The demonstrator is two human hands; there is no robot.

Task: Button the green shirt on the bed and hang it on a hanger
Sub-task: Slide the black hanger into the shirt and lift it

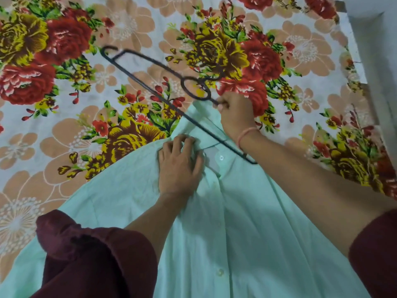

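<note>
While the green shirt lies front-up on the floral bedsheet with its collar pointing away from me, my left hand curls into the fabric at the collar. My right hand pinches the black metal hanger near its loop. The hanger slants over the collar, its far end out above the sheet.

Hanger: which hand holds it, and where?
The right hand pinches the black hanger by the stem just past its ring; the left hand grips the green shirt at the collar.
</note>
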